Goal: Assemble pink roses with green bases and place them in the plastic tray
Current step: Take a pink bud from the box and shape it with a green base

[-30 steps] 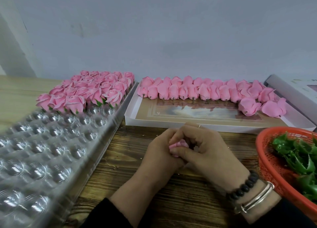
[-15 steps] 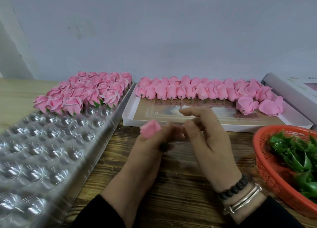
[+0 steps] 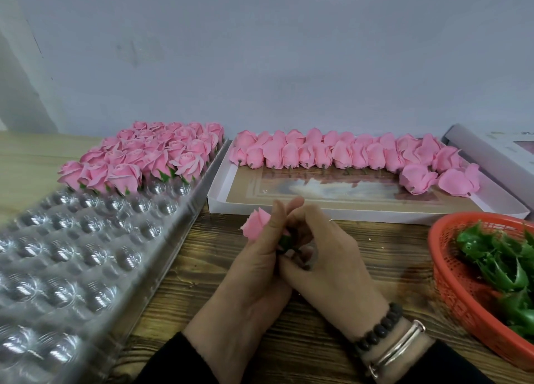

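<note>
My left hand (image 3: pixel 257 271) grips a pink rose (image 3: pixel 255 223) whose head points up and left. A green base (image 3: pixel 286 241) shows just below the bloom, between both hands. My right hand (image 3: pixel 326 256) has its fingers curled against that green base and the rose's underside. The clear plastic tray (image 3: pixel 72 253) with round wells lies on the left. Finished roses with green bases (image 3: pixel 150 155) fill its far rows. Loose pink rose heads (image 3: pixel 346 152) lie in a row in a white box lid (image 3: pixel 375 213). An orange basket (image 3: pixel 442 256) of green bases (image 3: pixel 502 262) sits at the right.
The wooden tabletop (image 3: pixel 216 282) shows between tray and basket. A grey wall stands close behind everything. A white box (image 3: pixel 491 149) lies at the far right, behind the lid. Bead and metal bracelets (image 3: pixel 393 334) circle my right wrist.
The rose came up out of both closed hands into my left hand's grip. My right hand opened briefly, then closed back onto the green base under the bloom.
</note>
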